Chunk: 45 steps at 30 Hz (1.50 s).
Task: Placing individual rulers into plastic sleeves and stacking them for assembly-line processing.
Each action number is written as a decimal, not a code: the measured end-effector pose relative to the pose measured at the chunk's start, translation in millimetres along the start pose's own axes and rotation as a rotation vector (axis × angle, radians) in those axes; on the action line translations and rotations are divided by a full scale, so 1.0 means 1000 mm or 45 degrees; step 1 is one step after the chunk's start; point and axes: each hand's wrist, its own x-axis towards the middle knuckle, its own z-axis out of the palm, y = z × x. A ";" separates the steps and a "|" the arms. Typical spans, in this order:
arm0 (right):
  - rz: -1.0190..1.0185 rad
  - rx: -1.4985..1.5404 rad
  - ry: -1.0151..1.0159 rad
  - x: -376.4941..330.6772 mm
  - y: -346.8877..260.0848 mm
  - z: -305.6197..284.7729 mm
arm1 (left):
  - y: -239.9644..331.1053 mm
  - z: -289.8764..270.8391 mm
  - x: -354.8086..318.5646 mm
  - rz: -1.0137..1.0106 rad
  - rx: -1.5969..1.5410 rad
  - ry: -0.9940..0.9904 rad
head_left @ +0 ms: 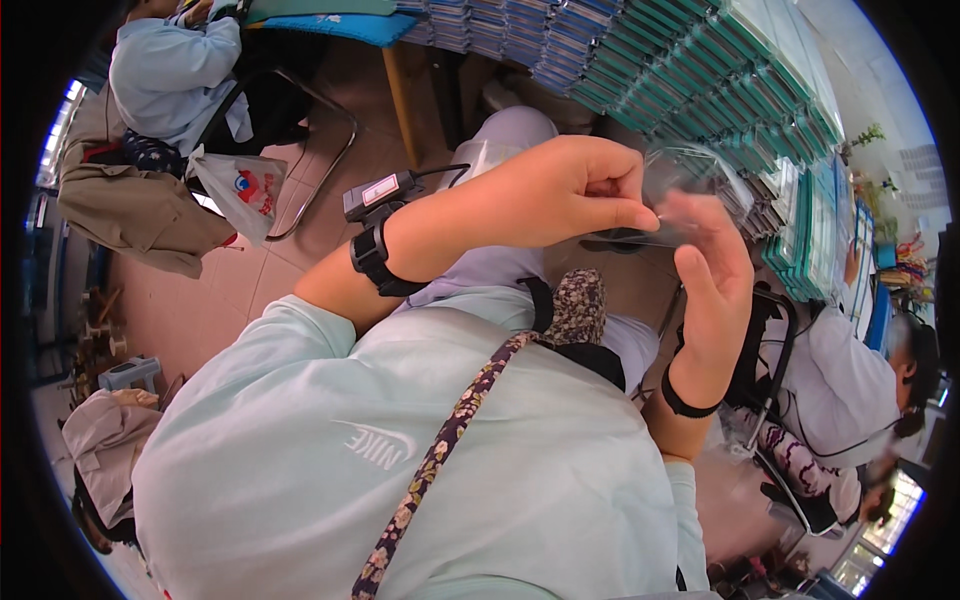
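Note:
My left hand (600, 195) is closed, its thumb and forefinger pinched at the edge of a thin clear plastic piece (690, 172), which looks like a film or a bag. The plastic stretches away behind both hands, and its exact shape is hard to make out. Facing it from the right, my right hand (718, 258) has its thumb apart from curved fingers. Those fingers are blurred by motion and lie close to the left fingertips, in front of the plastic. Nothing shows between the right thumb and fingers.
Tall stacks of teal-edged flat panels (690, 90) and blue-edged ones (540, 40) rise ahead. A person (830, 370) sits at right, another (175, 75) at far left. A white plastic bag (238, 190) hangs by a metal chair frame (340, 150). A patterned pouch (578, 305) lies at my lap.

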 end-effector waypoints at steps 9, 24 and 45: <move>-0.125 -0.123 0.285 0.012 0.004 0.001 | 0.006 0.004 0.001 0.281 0.202 0.293; -0.263 -0.296 -0.020 0.018 0.002 0.003 | -0.004 -0.005 0.006 0.403 0.537 0.153; 0.668 -2.160 0.590 -0.018 0.124 -0.262 | -0.016 -0.006 0.005 0.544 0.227 0.204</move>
